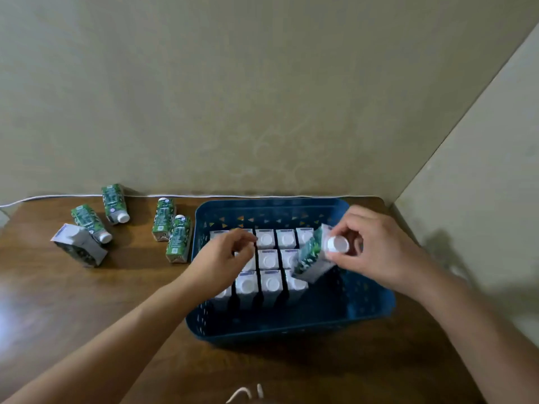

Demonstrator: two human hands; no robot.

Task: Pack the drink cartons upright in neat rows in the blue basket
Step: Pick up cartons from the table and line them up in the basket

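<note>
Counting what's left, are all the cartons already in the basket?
No, five cartons lie on the table left of the basket, and the right hand holds another tilted.

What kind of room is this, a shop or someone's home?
Probably a home: a dark wooden table pushed into a corner of plain beige walls, with a thin white cable along its back edge.

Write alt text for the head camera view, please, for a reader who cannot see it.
A person's right hand lowers a tilted carton into a blue basket of upright cartons, the left hand over the rows. Five more cartons lie on the wooden table to its left.
</note>
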